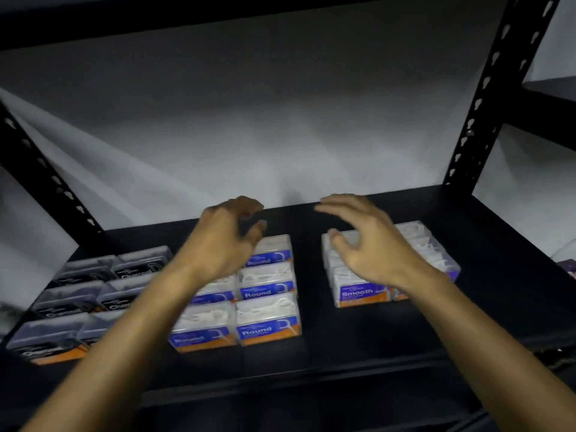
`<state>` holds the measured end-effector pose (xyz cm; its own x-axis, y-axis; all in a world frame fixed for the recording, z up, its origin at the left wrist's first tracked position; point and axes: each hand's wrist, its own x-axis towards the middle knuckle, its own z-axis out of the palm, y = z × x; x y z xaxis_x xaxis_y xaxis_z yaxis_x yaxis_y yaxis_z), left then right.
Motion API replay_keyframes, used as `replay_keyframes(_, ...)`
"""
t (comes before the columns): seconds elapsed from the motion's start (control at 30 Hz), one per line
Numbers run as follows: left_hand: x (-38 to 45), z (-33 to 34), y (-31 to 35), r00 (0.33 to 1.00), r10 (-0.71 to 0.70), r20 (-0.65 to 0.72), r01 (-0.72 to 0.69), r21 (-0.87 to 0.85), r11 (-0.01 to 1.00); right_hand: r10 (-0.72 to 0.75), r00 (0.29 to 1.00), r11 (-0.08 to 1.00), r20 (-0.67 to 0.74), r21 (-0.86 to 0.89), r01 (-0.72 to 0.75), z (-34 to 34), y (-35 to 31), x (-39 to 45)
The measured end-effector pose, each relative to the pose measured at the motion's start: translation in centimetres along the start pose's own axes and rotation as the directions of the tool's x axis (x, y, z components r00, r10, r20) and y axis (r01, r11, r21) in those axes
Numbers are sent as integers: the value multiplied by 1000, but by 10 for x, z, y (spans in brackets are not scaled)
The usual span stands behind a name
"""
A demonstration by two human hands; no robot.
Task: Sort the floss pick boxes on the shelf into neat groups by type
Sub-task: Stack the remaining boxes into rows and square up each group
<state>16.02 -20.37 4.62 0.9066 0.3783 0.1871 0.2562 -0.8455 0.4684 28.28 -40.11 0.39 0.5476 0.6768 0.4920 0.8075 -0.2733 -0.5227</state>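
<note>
Here, a black shelf (pixel 358 347) is carrying three blocks of floss pick boxes, each block sitting apart from the next. At nine o'clock the Charcoal boxes (pixel 71 304) are lying in two columns, their labels blurred. At the centre the Round boxes (pixel 268 319) are standing in tight rows, touching one another. At three o'clock the Smooth boxes (pixel 358 291) are forming the smallest block. The left hand (pixel 224 244) is hovering over the Round block with fingers loosely curled, seemingly holding nothing. The right hand (pixel 367 241) is hanging over the Smooth block, fingers spread and relaxed.
</note>
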Motion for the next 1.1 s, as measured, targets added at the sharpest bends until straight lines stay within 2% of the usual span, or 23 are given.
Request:
replay_keyframes(0.07, 9, -17, -33, 986, -33, 166, 5, 163, 987, -2, 989, 999, 148, -43, 8, 20, -8, 21)
replay_keyframes(0.13, 14, -28, -58, 951, -64, 301, -19, 266, 964, 61, 945, 995, 321, -100, -30, 36, -13, 39)
replay_keyframes(0.2, 15, -34, -74, 907, -82, 413, -59, 317, 946, 129, 882, 987, 453, -148, -69, 47, -17, 54)
replay_keyframes(0.3, 15, -36, -85, 864, -83, 496, -92, 319, 943, 203, 803, 977, 560, -173, -127, 59, -23, 66)
replay_keyframes(0.43, 18, -33, -98, 856, -12, 516, -134, 244, 960, 246, 779, 969, 577, -157, -190, 64, -27, 68)
replay_keyframes(0.6, 18, -30, -106, 866, 35, 499, -139, 172, 975, 252, 781, 957, 571, -30, -287, 64, -31, 63)
replay_keyframes(1.1, 24, -26, -106, 852, 46, 522, -152, 162, 975, 251, 777, 951, 578, 3, -310, 66, -31, 62)
